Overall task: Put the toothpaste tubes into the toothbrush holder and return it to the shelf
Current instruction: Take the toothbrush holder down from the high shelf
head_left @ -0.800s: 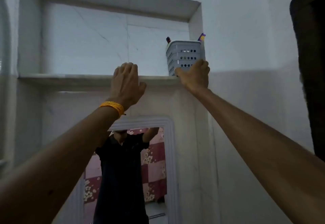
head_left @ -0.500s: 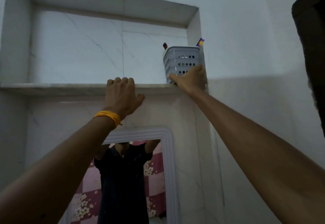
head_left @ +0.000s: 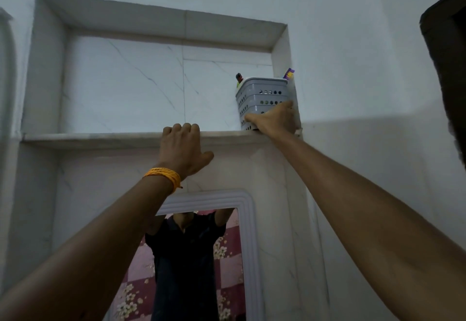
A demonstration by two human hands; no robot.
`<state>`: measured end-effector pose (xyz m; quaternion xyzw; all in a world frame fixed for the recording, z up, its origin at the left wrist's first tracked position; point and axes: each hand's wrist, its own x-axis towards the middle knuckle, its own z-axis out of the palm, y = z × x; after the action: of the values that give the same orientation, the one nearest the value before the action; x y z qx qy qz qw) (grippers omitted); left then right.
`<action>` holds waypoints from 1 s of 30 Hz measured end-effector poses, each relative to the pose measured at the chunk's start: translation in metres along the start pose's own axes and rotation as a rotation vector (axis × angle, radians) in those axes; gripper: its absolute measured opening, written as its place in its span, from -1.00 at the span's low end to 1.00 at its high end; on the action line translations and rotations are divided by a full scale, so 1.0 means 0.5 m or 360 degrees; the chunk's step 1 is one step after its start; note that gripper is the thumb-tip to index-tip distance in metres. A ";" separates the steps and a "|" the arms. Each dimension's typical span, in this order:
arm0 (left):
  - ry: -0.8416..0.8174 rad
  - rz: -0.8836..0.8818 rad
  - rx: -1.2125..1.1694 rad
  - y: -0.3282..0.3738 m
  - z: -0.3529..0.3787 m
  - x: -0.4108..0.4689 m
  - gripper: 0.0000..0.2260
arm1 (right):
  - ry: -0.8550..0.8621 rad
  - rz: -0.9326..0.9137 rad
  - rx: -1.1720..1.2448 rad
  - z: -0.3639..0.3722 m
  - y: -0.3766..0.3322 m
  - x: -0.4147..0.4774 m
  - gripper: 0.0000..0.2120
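Note:
A grey perforated toothbrush holder (head_left: 261, 95) stands upright at the right end of the marble shelf (head_left: 100, 137), against the niche's right wall. Tips of items poke above its rim: a dark one (head_left: 239, 77) at the left and a purple one (head_left: 289, 73) at the right. My right hand (head_left: 274, 118) wraps around the holder's lower front and right side. My left hand (head_left: 182, 148), with an orange wristband, rests over the shelf's front edge, fingers curled on top. What else is inside the holder is hidden.
The shelf sits in a recessed marble niche (head_left: 164, 81) high on the wall. Below it hangs a white-framed mirror (head_left: 201, 257) that reflects a person in a dark shirt. A dark door frame (head_left: 446, 68) stands at the right edge.
The view has tilted up, so shelf and holder appear lower in frame. My right hand has slid higher up the holder's side. The left hand stays on the shelf edge.

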<state>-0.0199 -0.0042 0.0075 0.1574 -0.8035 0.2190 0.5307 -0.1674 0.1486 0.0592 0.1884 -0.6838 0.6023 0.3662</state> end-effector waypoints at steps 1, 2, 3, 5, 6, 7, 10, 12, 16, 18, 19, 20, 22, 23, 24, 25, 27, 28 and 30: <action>-0.0031 0.0001 0.0002 -0.001 -0.004 -0.001 -0.56 | 0.0005 0.0006 0.0032 -0.004 -0.005 -0.005 0.05; -0.0063 0.0000 -0.0001 -0.001 -0.007 -0.002 -0.56 | 0.0015 0.0010 0.0067 -0.007 -0.009 -0.010 0.04; -0.0079 -0.0002 -0.0011 -0.001 -0.010 -0.007 -0.55 | 0.0029 0.0007 0.0096 -0.013 -0.014 -0.019 0.04; -0.0071 0.0005 -0.0057 0.001 -0.009 -0.022 -0.51 | 0.0084 -0.0024 0.0133 -0.027 -0.023 -0.035 0.05; -0.0061 -0.0002 -0.0107 0.002 -0.010 -0.038 -0.46 | 0.0109 -0.0046 0.0143 -0.036 -0.026 -0.045 0.05; -0.0062 -0.0011 -0.0170 0.005 -0.012 -0.055 -0.41 | 0.0119 -0.0064 0.0155 -0.047 -0.031 -0.056 0.05; -0.0092 -0.0063 -0.0417 0.022 -0.023 -0.114 -0.36 | 0.0113 -0.0089 0.0228 -0.079 -0.032 -0.103 0.03; -0.0129 -0.0120 -0.0549 0.035 -0.037 -0.154 -0.39 | 0.0142 -0.0123 0.0256 -0.102 -0.033 -0.143 0.04; -0.0249 -0.0185 -0.0685 0.050 -0.067 -0.235 -0.40 | 0.0060 -0.0095 0.0288 -0.148 -0.019 -0.242 0.01; -0.0286 -0.0203 -0.0722 0.052 -0.085 -0.271 -0.40 | 0.0021 -0.0088 0.0297 -0.167 0.001 -0.299 0.00; -0.0297 -0.0204 -0.0736 0.052 -0.093 -0.286 -0.40 | 0.0007 -0.0082 0.0301 -0.173 0.014 -0.328 0.00; -0.0308 -0.0201 -0.0745 0.055 -0.103 -0.302 -0.41 | -0.0013 -0.0067 0.0307 -0.181 0.027 -0.358 0.00; -0.0318 -0.0209 -0.0737 0.059 -0.115 -0.331 -0.42 | -0.0049 -0.0040 0.0311 -0.186 0.058 -0.408 -0.01; -0.0320 -0.0217 -0.0726 0.062 -0.122 -0.346 -0.43 | -0.0054 -0.0028 0.0310 -0.188 0.074 -0.432 -0.01; -0.0330 -0.0221 -0.0723 0.063 -0.124 -0.361 -0.44 | -0.0057 -0.0024 0.0307 -0.191 0.090 -0.456 0.00; -0.0336 -0.0219 -0.0729 0.065 -0.128 -0.376 -0.47 | -0.0068 -0.0027 0.0306 -0.196 0.105 -0.478 0.00; -0.0353 -0.0225 -0.0777 0.072 -0.138 -0.417 -0.53 | -0.0110 -0.0021 0.0306 -0.207 0.141 -0.530 0.03; -0.0383 -0.0250 -0.0800 0.076 -0.138 -0.453 -0.55 | -0.0147 -0.0005 0.0305 -0.216 0.164 -0.565 0.05; -0.0439 -0.0327 -0.0865 0.085 -0.138 -0.509 -0.53 | -0.0193 0.0022 0.0321 -0.229 0.206 -0.619 0.08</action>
<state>0.1122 0.0730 -0.2113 0.1185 -0.8768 -0.0818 0.4588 -0.0036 0.2227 -0.2361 0.2559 -0.6419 0.6581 0.2991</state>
